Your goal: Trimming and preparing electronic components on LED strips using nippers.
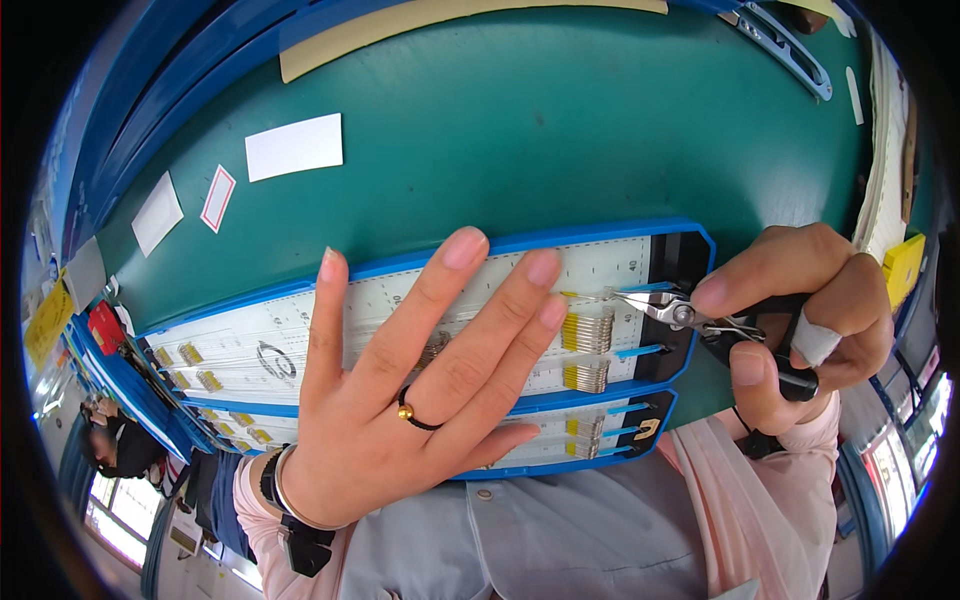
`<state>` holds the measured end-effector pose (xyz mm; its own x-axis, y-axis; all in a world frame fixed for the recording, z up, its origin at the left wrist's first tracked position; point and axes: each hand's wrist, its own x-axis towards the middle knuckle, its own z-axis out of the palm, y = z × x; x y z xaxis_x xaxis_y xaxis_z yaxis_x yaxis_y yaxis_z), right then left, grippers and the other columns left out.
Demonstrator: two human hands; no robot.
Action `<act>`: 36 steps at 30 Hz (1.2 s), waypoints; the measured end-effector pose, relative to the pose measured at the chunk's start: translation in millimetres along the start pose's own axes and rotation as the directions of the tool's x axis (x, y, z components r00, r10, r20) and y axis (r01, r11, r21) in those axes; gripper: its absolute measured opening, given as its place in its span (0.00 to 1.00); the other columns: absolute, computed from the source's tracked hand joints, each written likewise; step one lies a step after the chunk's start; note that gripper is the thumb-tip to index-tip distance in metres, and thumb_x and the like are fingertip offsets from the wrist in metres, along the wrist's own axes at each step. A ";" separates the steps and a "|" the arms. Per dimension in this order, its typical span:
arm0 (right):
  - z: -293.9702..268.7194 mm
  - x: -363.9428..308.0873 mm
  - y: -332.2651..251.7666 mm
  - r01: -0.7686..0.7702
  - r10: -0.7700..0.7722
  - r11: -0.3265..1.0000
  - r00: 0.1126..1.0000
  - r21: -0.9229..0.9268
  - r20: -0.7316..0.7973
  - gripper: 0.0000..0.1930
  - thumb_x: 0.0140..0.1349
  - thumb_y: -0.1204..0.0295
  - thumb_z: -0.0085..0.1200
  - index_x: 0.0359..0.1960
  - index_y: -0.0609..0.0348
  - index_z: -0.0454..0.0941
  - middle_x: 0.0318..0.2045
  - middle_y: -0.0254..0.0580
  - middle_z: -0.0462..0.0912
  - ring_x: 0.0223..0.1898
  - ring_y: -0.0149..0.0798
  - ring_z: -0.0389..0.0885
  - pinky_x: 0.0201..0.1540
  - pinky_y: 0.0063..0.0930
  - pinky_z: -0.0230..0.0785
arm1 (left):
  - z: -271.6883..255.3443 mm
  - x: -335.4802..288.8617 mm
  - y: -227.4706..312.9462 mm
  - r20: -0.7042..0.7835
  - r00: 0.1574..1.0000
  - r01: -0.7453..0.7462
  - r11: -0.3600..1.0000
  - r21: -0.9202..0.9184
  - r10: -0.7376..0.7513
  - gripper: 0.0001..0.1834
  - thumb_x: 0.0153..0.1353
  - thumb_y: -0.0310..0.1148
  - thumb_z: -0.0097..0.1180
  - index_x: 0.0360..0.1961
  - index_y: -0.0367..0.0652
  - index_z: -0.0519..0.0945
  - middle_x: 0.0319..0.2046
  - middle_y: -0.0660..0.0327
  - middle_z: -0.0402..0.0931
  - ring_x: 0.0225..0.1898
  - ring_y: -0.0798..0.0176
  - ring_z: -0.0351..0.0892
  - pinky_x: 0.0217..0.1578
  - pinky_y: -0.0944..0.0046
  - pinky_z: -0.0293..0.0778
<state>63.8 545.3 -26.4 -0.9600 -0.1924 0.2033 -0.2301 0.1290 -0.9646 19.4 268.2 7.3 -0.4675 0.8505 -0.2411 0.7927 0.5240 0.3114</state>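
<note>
My left hand (420, 375) lies flat with spread fingers across a long blue-edged board (700, 230) with a white, ruled face. Small pliers (683, 316) with silver jaws and dark handles are gripped in my right hand (810, 310), which has a white wrap on one finger. The jaw tips are at thin strands by the board's right end, close to a blue strip (648, 287). Just below the tips sits a row of yellow and silver coiled pieces (588, 333), with another bundle (586, 377) under it. My left palm hides the board's middle.
A second blue-edged board (620, 425) lies against my body. White paper slips (294, 147) and a red-bordered label (217, 199) lie on the green table (540, 120). A blue-handled cutter knife (785, 50) is at the far right. Another person (135, 445) is at the left.
</note>
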 end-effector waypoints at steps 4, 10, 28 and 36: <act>-3.2 2.1 -5.0 0.005 -0.004 0.999 1.000 -0.049 0.015 0.16 0.58 0.75 0.63 0.32 0.53 0.62 0.35 0.59 0.84 0.25 0.31 0.77 0.27 0.20 0.70 | 0.2 1.2 0.1 -0.009 1.000 -0.014 1.000 -0.005 0.014 0.38 0.58 0.60 0.57 0.64 0.47 0.75 0.67 0.59 0.70 0.72 0.42 0.59 0.68 0.25 0.47; -9.3 9.7 -8.0 0.075 -0.061 0.988 0.993 -0.133 0.102 0.17 0.57 0.77 0.62 0.31 0.56 0.61 0.36 0.60 0.84 0.32 0.36 0.80 0.32 0.22 0.73 | -9.4 1.2 3.9 0.002 1.000 0.006 0.999 -0.036 -0.006 0.41 0.57 0.60 0.59 0.65 0.44 0.73 0.68 0.56 0.68 0.72 0.40 0.58 0.68 0.26 0.46; 13.7 -17.8 -16.5 -0.037 0.000 0.998 0.834 -0.056 -0.552 0.16 0.60 0.79 0.63 0.34 0.58 0.63 0.38 0.47 0.83 0.30 0.26 0.80 0.33 0.17 0.75 | 2.3 -123.7 -28.4 -0.063 0.977 0.206 0.977 0.049 -0.203 0.52 0.58 0.57 0.56 0.74 0.33 0.54 0.76 0.46 0.46 0.77 0.37 0.39 0.73 0.34 0.34; 40.5 -61.4 -27.0 -0.190 -0.137 0.835 0.837 -0.517 -0.529 0.23 0.51 0.69 0.74 0.46 0.60 0.75 0.51 0.40 0.81 0.47 0.41 0.81 0.56 0.32 0.72 | 10.9 -124.8 -15.6 -0.163 0.969 0.195 0.980 0.030 -0.188 0.48 0.63 0.50 0.56 0.75 0.35 0.51 0.77 0.48 0.45 0.78 0.43 0.37 0.73 0.36 0.31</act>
<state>135.4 514.2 -19.7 -0.8567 0.3361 0.3913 -0.0918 0.6472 -0.7568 69.7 153.4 22.5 -0.6656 0.7326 -0.1423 0.6975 0.6785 0.2306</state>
